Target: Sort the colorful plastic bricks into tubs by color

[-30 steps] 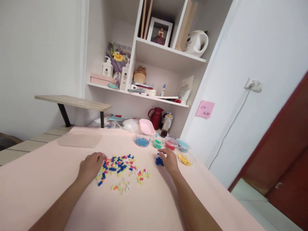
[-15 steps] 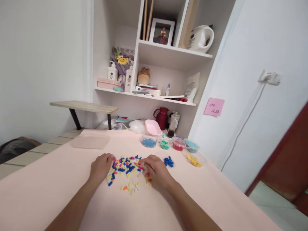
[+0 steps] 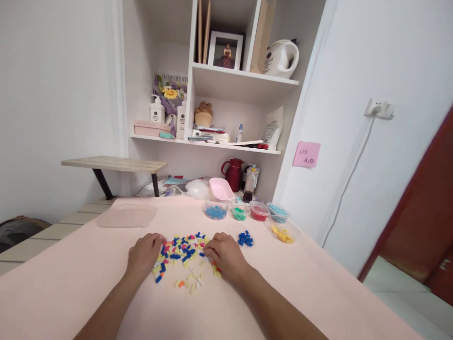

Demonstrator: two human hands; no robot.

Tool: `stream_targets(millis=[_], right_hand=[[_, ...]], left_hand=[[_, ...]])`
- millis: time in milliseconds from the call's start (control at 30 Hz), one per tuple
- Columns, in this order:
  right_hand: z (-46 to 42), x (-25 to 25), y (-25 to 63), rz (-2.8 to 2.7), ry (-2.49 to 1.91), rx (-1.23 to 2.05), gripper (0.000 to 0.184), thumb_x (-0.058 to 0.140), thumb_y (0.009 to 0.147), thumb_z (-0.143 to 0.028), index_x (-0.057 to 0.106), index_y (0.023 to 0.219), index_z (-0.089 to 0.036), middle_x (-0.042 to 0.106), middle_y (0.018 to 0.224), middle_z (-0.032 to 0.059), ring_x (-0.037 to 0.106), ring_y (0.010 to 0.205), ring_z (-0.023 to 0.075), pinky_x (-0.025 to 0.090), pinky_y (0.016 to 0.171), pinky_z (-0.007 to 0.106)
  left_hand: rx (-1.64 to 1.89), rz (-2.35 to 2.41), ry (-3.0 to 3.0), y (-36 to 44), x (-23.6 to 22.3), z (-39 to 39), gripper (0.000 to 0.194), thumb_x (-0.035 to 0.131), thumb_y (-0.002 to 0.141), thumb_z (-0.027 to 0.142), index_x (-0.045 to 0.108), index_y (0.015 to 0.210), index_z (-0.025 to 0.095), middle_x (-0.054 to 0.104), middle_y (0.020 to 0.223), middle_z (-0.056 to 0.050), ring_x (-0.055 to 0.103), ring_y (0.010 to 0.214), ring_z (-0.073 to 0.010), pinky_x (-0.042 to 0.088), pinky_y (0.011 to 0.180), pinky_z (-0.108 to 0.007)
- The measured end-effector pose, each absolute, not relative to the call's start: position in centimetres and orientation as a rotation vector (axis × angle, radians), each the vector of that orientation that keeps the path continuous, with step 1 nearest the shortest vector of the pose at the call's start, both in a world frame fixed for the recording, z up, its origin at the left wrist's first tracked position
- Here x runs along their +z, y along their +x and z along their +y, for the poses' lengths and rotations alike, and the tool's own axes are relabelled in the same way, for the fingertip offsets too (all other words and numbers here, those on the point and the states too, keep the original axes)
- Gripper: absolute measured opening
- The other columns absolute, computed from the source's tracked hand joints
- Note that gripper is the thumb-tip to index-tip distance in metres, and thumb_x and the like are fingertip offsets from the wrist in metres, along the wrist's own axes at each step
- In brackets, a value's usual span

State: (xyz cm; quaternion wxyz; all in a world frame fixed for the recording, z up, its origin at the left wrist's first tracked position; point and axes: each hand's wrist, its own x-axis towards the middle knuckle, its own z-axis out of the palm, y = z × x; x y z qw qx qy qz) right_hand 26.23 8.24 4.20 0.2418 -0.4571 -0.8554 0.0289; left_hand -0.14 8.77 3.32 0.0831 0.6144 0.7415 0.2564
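A loose pile of small capsule-shaped pieces (image 3: 182, 248) in blue, yellow, pink, white and orange lies on the pink tabletop (image 3: 170, 316). My left hand (image 3: 144, 255) rests at the pile's left edge, fingers curled in and fingertips against the pieces. At the right edge is my right hand (image 3: 226, 255), its fingers bent together over the pieces; what they hold, if anything, is hidden. A few yellow, white and orange pieces (image 3: 189, 283) lie apart, nearer to me. Just beyond my right hand sits a small group of dark blue pieces (image 3: 245, 238).
Clear tubs of blue pieces (image 3: 215, 211), green pieces (image 3: 239, 213), red pieces (image 3: 259, 212), light blue pieces (image 3: 278, 211) and yellow pieces (image 3: 282, 233) stand behind. A pink tub (image 3: 221, 189), red jug (image 3: 233, 174) and bottle (image 3: 249, 184) are farther back. A translucent lid (image 3: 127, 216) lies left.
The view has shifted slightly. The fingers of my right hand have drawn in closer together at the pile's right edge. My left hand stays at the left edge.
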Motion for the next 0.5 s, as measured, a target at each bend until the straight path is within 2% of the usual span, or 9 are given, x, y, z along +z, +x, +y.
stream_targets(millis=[167, 267, 500], right_hand=[[9.2, 4.1, 25.2, -2.421, -1.285, -0.056, 0.011, 0.063, 0.087, -0.028, 0.073, 0.084, -0.025, 0.067, 0.091, 0.0039, 0.053, 0.093, 0.0201, 0.032, 0.080, 0.032], [9.3, 4.2, 25.2, -2.429, -1.278, -0.080, 0.009, 0.064, 0.085, -0.022, 0.072, 0.081, -0.024, 0.067, 0.090, 0.0035, 0.052, 0.092, 0.0197, 0.031, 0.079, 0.033], [9.8, 4.1, 26.2, -2.232, -1.194, 0.105, 0.010, 0.065, 0.080, -0.017, 0.072, 0.077, -0.024, 0.068, 0.085, 0.0023, 0.056, 0.089, 0.0190, 0.035, 0.081, 0.031]], left_hand=[[0.762, 2.211, 1.866, -0.1, 3.3, 8.6, 0.041, 0.031, 0.088, 0.032, 0.072, 0.090, 0.028, 0.071, 0.106, -0.001, 0.060, 0.105, -0.0230, 0.040, 0.077, -0.032], [0.758, 2.212, 1.882, -0.2, 3.2, 8.7, 0.041, 0.032, 0.088, 0.033, 0.072, 0.090, 0.028, 0.072, 0.104, -0.002, 0.060, 0.104, -0.0235, 0.041, 0.078, -0.032], [0.764, 2.203, 1.868, -0.3, 3.3, 8.9, 0.039, 0.033, 0.087, 0.035, 0.072, 0.088, 0.030, 0.071, 0.107, -0.001, 0.059, 0.106, -0.0247, 0.042, 0.078, -0.034]])
